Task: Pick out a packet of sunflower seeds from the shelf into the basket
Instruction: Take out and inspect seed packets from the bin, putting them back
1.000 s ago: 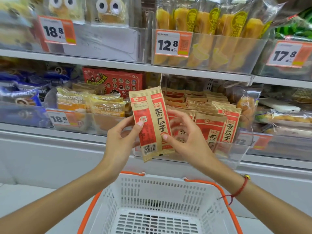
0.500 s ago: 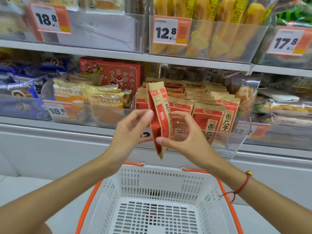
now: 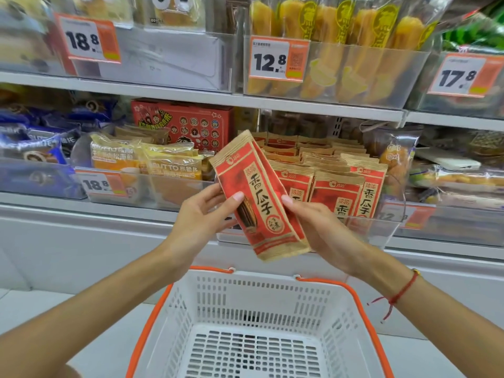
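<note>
A red and tan packet of sunflower seeds is held in front of the shelf, its printed front facing me and its top tilted left. My left hand pinches its left edge with thumb and fingers. My right hand pinches its right edge. Below both hands sits a white basket with orange handles, nothing inside it. Several more packets of the same seeds stand in a clear bin on the middle shelf behind the held packet.
Yellow bread packs fill the bin to the left, blue packs further left. A red box stands behind. The upper shelf carries yellow stick snacks and price tags. White shelf base panels run below.
The packet has been turned over between both hands, from its back with the barcode, through edge-on, to its printed front. It now tilts to the left.
</note>
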The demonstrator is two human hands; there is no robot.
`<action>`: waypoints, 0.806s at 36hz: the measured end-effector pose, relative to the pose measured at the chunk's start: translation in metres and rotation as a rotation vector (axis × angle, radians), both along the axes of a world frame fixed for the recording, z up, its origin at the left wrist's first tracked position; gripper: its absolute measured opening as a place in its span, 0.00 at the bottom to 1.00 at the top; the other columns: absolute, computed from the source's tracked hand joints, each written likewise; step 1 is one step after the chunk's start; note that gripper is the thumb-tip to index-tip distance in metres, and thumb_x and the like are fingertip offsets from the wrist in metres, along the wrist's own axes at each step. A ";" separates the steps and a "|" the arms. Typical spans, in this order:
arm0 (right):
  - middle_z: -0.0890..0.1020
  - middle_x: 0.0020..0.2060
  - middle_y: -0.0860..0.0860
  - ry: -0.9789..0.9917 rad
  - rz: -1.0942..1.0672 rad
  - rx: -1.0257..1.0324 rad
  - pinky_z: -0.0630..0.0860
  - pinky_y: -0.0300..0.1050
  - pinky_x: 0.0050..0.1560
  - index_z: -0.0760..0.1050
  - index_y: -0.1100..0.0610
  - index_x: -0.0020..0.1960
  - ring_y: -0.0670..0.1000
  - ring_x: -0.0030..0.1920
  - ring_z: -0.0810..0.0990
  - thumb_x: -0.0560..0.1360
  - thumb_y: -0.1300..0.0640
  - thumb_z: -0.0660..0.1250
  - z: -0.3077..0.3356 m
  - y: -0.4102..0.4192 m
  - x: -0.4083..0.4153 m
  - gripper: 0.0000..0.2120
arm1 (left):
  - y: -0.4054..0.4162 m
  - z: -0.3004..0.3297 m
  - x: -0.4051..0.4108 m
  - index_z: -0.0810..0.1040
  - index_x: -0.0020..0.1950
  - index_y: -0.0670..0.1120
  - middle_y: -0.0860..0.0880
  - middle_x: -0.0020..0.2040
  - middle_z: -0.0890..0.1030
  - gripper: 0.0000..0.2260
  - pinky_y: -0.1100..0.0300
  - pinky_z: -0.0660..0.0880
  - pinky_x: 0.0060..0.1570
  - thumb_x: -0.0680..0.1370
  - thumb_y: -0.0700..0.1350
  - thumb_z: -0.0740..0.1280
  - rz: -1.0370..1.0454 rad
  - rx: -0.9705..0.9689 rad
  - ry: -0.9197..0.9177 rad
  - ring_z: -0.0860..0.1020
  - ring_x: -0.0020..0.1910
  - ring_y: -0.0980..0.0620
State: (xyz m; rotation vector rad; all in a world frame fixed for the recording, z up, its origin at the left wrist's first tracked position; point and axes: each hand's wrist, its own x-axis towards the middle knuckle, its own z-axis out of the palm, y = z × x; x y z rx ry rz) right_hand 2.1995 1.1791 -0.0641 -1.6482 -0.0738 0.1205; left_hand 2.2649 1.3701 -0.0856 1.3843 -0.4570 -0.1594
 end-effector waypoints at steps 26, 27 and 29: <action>0.80 0.51 0.41 -0.740 -0.447 -0.650 0.77 0.37 0.50 0.73 0.50 0.65 0.41 0.48 0.79 0.75 0.53 0.70 0.019 0.026 0.055 0.19 | 0.004 0.014 0.040 0.77 0.65 0.48 0.55 0.57 0.82 0.14 0.55 0.77 0.60 0.80 0.43 0.66 0.280 0.151 -0.372 0.80 0.57 0.59; 0.80 0.50 0.41 -0.747 -0.441 -0.649 0.79 0.38 0.48 0.72 0.49 0.65 0.41 0.47 0.80 0.75 0.54 0.70 0.019 0.027 0.055 0.19 | 0.005 0.012 0.042 0.78 0.64 0.48 0.55 0.57 0.82 0.13 0.53 0.76 0.61 0.79 0.43 0.66 0.280 0.187 -0.380 0.80 0.57 0.59; 0.80 0.48 0.39 -0.760 -0.441 -0.653 0.81 0.43 0.46 0.71 0.48 0.67 0.41 0.46 0.81 0.76 0.55 0.70 0.019 0.027 0.056 0.21 | 0.006 0.009 0.044 0.78 0.63 0.50 0.57 0.57 0.82 0.13 0.51 0.75 0.62 0.79 0.44 0.67 0.283 0.239 -0.389 0.79 0.58 0.58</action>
